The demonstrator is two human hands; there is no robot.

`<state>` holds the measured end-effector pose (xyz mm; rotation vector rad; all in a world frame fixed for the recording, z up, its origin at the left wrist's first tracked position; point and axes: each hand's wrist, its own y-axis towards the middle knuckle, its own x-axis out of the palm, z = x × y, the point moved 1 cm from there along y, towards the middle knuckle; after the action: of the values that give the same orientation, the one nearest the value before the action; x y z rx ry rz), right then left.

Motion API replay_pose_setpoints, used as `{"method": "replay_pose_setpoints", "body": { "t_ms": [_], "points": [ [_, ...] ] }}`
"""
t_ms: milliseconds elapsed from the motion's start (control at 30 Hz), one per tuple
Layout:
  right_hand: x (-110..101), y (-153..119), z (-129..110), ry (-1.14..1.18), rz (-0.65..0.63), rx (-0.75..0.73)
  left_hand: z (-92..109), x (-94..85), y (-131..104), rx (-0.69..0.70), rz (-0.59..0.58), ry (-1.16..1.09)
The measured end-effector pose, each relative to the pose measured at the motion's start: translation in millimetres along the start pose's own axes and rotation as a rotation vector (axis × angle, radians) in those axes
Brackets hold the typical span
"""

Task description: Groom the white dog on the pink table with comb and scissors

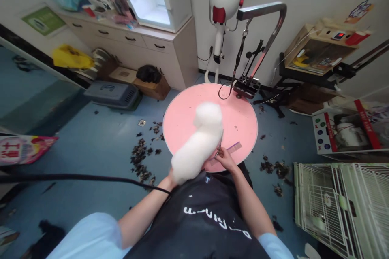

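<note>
A fluffy white dog [199,143] stands on the round pink table [179,117], its head toward the far side and its rear close to my apron. My right hand [225,159] is closed on a pair of scissors [218,153], whose blades point away from me along the dog's right side. A comb with a purple spine [234,147] shows just beyond that hand; whether it lies on the table or is partly held, I cannot tell. My left hand [172,176] is at the dog's rear left, its fingers hidden by the fur.
A metal grooming arm [275,12] with a hanging black strap rises from the table's far edge, beside a black tool holder [246,86]. Wire cages [322,206] stand at right, a pet carrier [114,94] at left. Dark hair clumps [141,158] litter the floor. A black cord [91,178] crosses at left.
</note>
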<state>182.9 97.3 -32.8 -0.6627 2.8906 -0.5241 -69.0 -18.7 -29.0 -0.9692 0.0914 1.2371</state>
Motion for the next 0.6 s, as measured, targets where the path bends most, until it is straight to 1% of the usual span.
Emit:
{"method": "replay_pose_setpoints", "body": {
  "t_ms": [67,133,233,300,433,533,600],
  "points": [
    [3.8,-2.6,3.0,0.059,-0.022,0.006,2.1,-1.5,1.0,-0.031,-0.058,-0.019],
    [7.5,-5.9,4.6,0.112,-0.042,0.009,4.6,-1.1,1.8,-0.027,-0.122,-0.026],
    [12.7,-10.8,4.5,0.155,-0.07,0.018,8.7,-0.4,2.3,0.032,-0.239,-0.015],
    [16.4,-13.2,3.7,0.171,-0.079,0.036,11.6,-0.3,2.3,0.103,-0.321,0.007],
    [25.9,-17.1,3.9,0.198,-0.054,0.084,16.9,2.7,0.7,0.314,-0.486,0.092],
    [35.6,-21.5,4.5,0.211,-0.056,0.069,19.0,3.2,-0.8,0.535,-0.606,0.191],
    [42.0,-24.5,4.6,0.204,-0.044,0.057,19.6,-0.7,-1.4,0.715,-0.693,0.277]
  ]
}}
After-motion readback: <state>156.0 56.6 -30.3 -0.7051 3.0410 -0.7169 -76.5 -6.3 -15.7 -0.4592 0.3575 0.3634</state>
